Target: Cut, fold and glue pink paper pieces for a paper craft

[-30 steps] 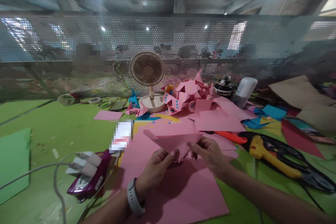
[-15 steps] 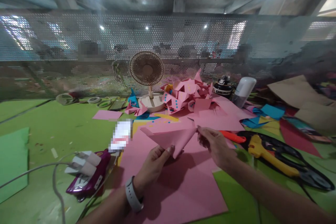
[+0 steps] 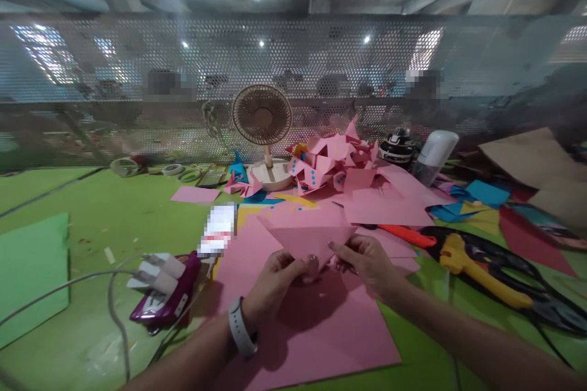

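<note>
Between my hands is a folded piece of pink paper [image 3: 312,238], shaped like a downward-pointing triangle. My left hand [image 3: 282,275] pinches its lower tip between thumb and fingers. My right hand [image 3: 362,259] grips its right edge, thumb on the near side and fingertips curled behind. Below them a large pink sheet [image 3: 330,342] lies flat on the green table [image 3: 96,214]. Behind the folded paper rises a heap of folded pink paper shapes [image 3: 337,159], some with blue dots.
A small fan [image 3: 262,116] stands at the back. To the left are a purple power strip [image 3: 160,308] with plugs and cables, and a phone [image 3: 219,229]. A glue gun [image 3: 486,275] with a yellow part lies on a black holder at right, near a red-orange tool handle [image 3: 408,235].
My right hand has moved down and left along the paper's edge, closer to my left hand. The paper has turned a little. The whole view has shifted slightly.
</note>
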